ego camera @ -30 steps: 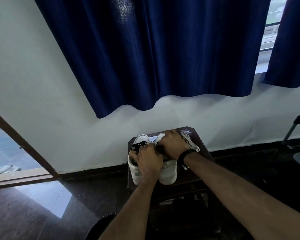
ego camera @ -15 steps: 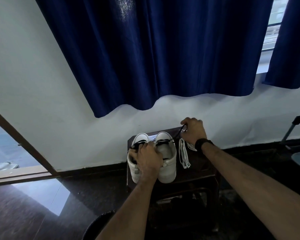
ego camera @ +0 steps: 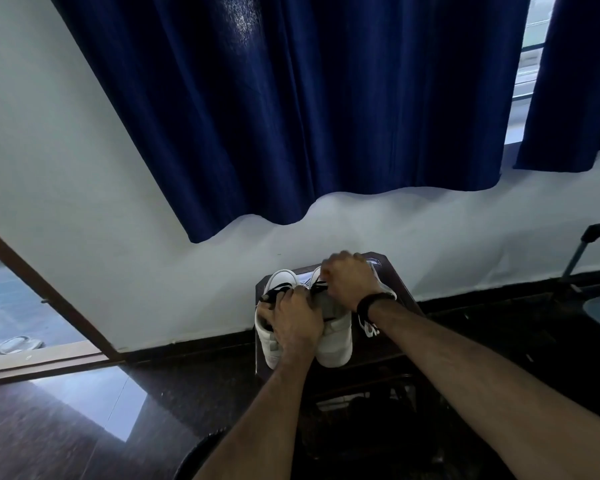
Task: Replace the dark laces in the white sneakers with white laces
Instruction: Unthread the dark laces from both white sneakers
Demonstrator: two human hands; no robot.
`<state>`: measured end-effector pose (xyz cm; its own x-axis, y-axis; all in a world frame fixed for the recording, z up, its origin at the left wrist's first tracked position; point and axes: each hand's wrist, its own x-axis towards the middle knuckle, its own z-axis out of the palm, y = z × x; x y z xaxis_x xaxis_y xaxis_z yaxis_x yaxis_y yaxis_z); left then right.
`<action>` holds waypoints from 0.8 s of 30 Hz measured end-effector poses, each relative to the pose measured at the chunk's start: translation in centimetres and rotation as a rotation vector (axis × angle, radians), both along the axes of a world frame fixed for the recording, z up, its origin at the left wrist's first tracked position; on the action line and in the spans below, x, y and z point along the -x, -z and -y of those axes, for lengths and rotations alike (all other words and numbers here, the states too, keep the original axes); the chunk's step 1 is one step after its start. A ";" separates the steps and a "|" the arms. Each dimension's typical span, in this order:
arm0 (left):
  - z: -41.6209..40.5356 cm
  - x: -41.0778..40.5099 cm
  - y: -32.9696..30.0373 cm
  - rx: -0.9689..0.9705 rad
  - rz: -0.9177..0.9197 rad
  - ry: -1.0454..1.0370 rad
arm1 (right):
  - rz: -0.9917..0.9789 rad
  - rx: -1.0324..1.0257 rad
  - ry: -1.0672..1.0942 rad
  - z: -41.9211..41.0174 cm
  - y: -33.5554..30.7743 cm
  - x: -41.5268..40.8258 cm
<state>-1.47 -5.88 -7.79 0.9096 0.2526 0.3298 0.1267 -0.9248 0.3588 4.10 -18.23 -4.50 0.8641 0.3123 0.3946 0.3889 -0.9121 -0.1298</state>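
Note:
Two white sneakers stand side by side on a small dark table (ego camera: pixel 400 299), toes toward the wall. The left sneaker (ego camera: pixel 269 341) still carries a dark lace (ego camera: pixel 274 293) across its front. My left hand (ego camera: pixel 297 323) rests over both shoes and holds them down, fingers curled at the left shoe's opening. My right hand (ego camera: pixel 349 280) is above the toe half of the right sneaker (ego camera: pixel 336 344), fingers curled and pinching its dark lace (ego camera: pixel 318 288). The white laces (ego camera: pixel 369 329) lie on the table beside the right shoe, mostly hidden by my wrist.
A white wall with a dark skirting runs right behind the table, under a navy curtain (ego camera: pixel 291 116). A doorway (ego camera: pixel 11 306) opens at the left onto a glossy dark floor. A dark metal stand (ego camera: pixel 582 258) is at the far right. A round black object (ego camera: pixel 194 459) sits below.
My right hand has come back from the far right corner of the table to the right sneaker's toe and now pinches its dark lace. My left hand has stayed on the shoes.

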 end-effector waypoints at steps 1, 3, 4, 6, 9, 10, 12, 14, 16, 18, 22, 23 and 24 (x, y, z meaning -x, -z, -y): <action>0.0 0.1 0.0 0.000 0.005 0.000 | 0.015 -0.206 0.051 0.8 -0.5 -0.3; 0.1 0.1 -0.2 -0.009 0.007 -0.006 | -0.008 -0.703 0.169 2.7 -1.9 -0.7; 0.1 0.1 -0.3 -0.018 0.003 -0.009 | -0.049 -0.926 0.204 3.6 -2.8 -0.9; 0.2 0.1 -0.4 -0.029 -0.024 -0.014 | -0.182 -1.256 0.187 5.1 -4.7 -0.5; 0.1 0.0 -0.3 -0.057 -0.044 0.013 | -0.437 -1.424 0.004 6.8 -7.4 1.1; 0.1 -0.1 -0.4 -0.095 -0.039 0.042 | -0.523 -1.393 -0.051 7.3 -7.9 1.6; 0.1 -0.5 -0.9 -0.209 -0.043 0.149 | -0.699 -1.288 -0.128 8.2 -8.4 2.6; 0.4 -1.3 -1.7 -0.321 -0.083 0.311 | -0.892 -1.090 -0.151 9.0 -8.3 3.3; 0.7 -2.2 -2.5 -0.382 -0.143 0.443 | -1.019 -0.762 -0.145 9.4 -7.9 4.1; 0.7 -2.7 -2.6 -0.414 -0.182 0.505 | -0.969 -0.310 -0.088 9.4 -7.3 4.5; 0.0 -3.2 -1.7 -0.434 -0.095 0.463 | -0.559 -0.188 0.106 7.5 -5.1 4.9; 0.0 -3.3 -1.5 -0.441 -0.070 0.443 | -0.511 -0.297 0.136 6.6 -4.6 5.1; 0.1 -3.4 -1.4 -0.440 -0.043 0.427 | -0.498 -0.381 0.166 5.6 -4.0 5.3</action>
<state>1.96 -5.93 -6.36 0.9153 -0.2883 0.2811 -0.2815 -0.9573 -0.0651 -1.15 -23.86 -0.53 0.9971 0.0761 -0.0089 0.0566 -0.8091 -0.5849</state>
